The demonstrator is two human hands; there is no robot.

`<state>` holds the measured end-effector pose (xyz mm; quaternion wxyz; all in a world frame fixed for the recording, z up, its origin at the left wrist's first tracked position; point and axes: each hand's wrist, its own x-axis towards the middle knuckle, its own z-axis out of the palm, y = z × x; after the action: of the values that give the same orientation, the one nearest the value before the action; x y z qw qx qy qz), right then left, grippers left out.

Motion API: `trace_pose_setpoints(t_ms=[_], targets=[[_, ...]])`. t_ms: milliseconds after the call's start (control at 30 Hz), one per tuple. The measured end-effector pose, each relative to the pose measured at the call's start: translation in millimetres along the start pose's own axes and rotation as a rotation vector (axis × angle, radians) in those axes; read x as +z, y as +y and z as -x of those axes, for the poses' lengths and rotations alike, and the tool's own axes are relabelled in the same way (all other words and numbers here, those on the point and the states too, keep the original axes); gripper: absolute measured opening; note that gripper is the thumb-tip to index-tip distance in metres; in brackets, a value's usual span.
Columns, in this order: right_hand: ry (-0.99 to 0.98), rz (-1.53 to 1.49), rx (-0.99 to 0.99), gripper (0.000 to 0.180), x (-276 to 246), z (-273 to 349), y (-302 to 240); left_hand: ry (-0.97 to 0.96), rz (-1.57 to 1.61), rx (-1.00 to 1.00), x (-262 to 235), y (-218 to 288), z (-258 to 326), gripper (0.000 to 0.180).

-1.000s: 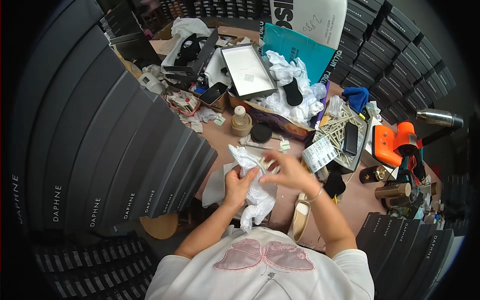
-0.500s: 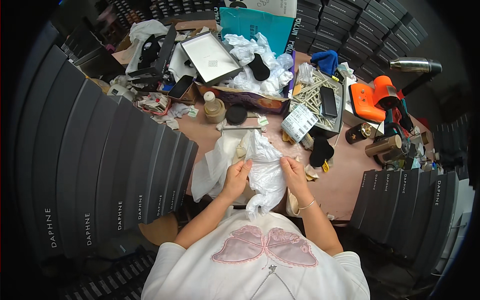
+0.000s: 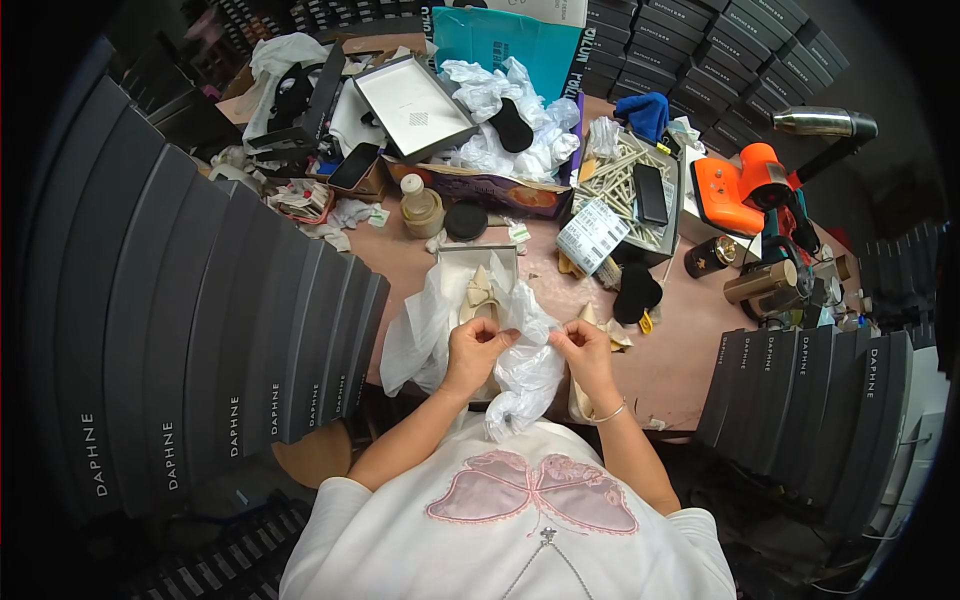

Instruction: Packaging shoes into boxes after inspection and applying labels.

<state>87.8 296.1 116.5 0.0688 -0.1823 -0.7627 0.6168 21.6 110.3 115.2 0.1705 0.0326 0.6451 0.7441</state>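
Observation:
A crumpled white plastic bag [image 3: 528,378] hangs between my two hands above the near edge of the table. My left hand [image 3: 478,352] pinches its upper left side, and my right hand [image 3: 588,356] pinches the upper right side. Behind my left hand lies an open shoe box [image 3: 447,257] lined with white tissue paper [image 3: 416,335]. Inside it a beige shoe [image 3: 480,288] with a bow-like top shows, partly covered by the bag and my hand. Just beneath my right hand a second beige shoe [image 3: 580,402] is partly in view.
Tall stacks of dark shoe boxes flank me, on the left [image 3: 190,300] and the right [image 3: 810,390]. Farther back stand a carton of white plastic bags [image 3: 475,190], a box of pale sticks [image 3: 625,180], a glue bottle [image 3: 421,208] and an orange-based heat gun [image 3: 728,195].
The bag's top has come down and bunched up between my hands, uncovering the shoe in the box. My hands have drawn a little closer together.

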Motion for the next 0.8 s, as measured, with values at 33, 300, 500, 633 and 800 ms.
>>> trace_pose_setpoints(t_ms=[33, 300, 500, 633, 800], targets=[[-0.004, -0.013, 0.029, 0.021, 0.7, -0.5, 0.2, 0.011, -0.013, 0.01, -0.3, 0.0, 1.0, 0.027], [-0.265, -0.246, -0.042, 0.016, 24.8, 5.6, -38.4, -0.186, 0.087, 0.006, 6.8, 17.3, 3.0, 0.033], [-0.19, -0.197, 0.062, 0.024, -2.7, 5.5, -32.0, -0.078, -0.236, 0.2, -13.0, 19.8, -5.1, 0.04], [-0.08, -0.206, 0.054, 0.024, -8.3, 8.4, -36.4, -0.035, -0.359, 0.312, -17.0, 32.5, -2.3, 0.035], [-0.041, -0.432, -0.032, 0.018, -16.6, -2.0, -20.6, 0.053, -0.31, 0.174, -35.8, 9.5, -17.3, 0.028]])
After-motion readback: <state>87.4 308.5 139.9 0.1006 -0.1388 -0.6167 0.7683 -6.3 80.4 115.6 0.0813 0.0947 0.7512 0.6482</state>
